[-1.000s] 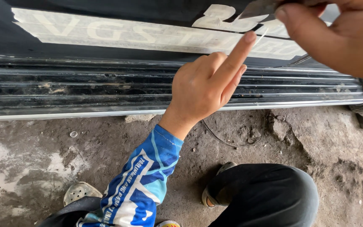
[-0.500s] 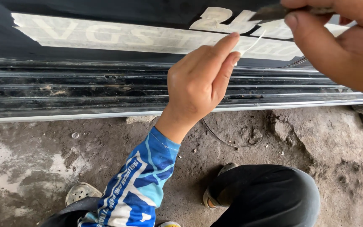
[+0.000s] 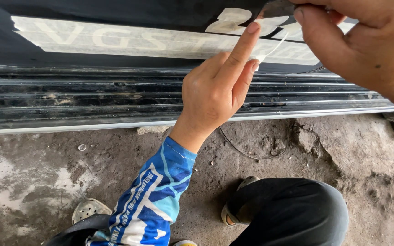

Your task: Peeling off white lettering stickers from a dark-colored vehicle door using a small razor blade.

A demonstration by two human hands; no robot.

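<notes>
The left hand (image 3: 215,91) pinches a thin peeled sticker strip (image 3: 270,49), index finger extended against the white decal (image 3: 128,41) on the black vehicle panel (image 3: 92,13). The right hand (image 3: 365,45) grips a dark tool (image 3: 277,8) just above the strip.

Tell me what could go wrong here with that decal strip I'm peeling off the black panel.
1. The thin white strip pinched by the left hand looks narrow and could tear, leaving bits behind.
2. The right hand seems to hold a dark tool against the black panel; a slip might scratch it.
</notes>
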